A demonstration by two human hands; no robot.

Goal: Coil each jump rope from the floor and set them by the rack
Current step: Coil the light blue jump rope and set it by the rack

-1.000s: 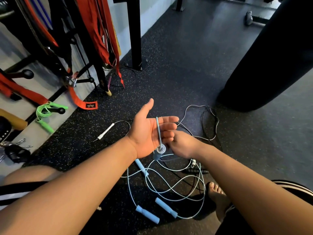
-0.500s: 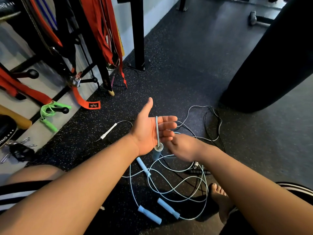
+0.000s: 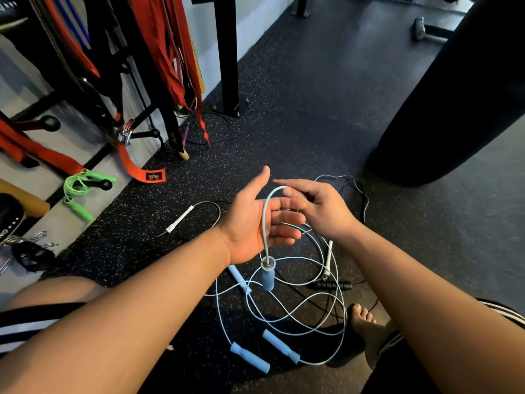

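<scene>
A: Blue rope (image 3: 265, 223) — where's it at?

B: Draped over the left hand (image 3: 250, 220). Palm up, fingers straight, thumb out. The cord runs up the palm and arcs to the right hand (image 3: 321, 211), which pinches the top of the loop w/ thumb and fingertips. One handle (image 3: 268, 275) dangles below the left wrist, cap end up.

A: Hands together?

B: Close. The right sits just over the left's fingers, and both forearms reach in from the bottom edge.

A: Rest of the rope?

B: Loose loops on the floor (image 3: 298, 109) under the hands, w/ three more blue handles (image 3: 250, 357) among them. Can't tell which handle goes w/ which cord.

A: Floor, room?

B: Black speckled rubber. Rack (image 3: 113, 81) at left against a pale wall, w/ red straps (image 3: 167, 52) hanging and a green rope (image 3: 76, 189) looped on a peg. Big dark bag (image 3: 454, 95) upper right. Bare foot (image 3: 366, 325) lower right, beside the loops.

A: Anything unclear?

B: A white handle (image 3: 179, 220) lies left of the left hand on a thin dark cord. A black handle (image 3: 329, 285) and another white one lie right of the dangling handle — their cords tangle under the blue, hard to follow. The bag's top is cut off.
</scene>
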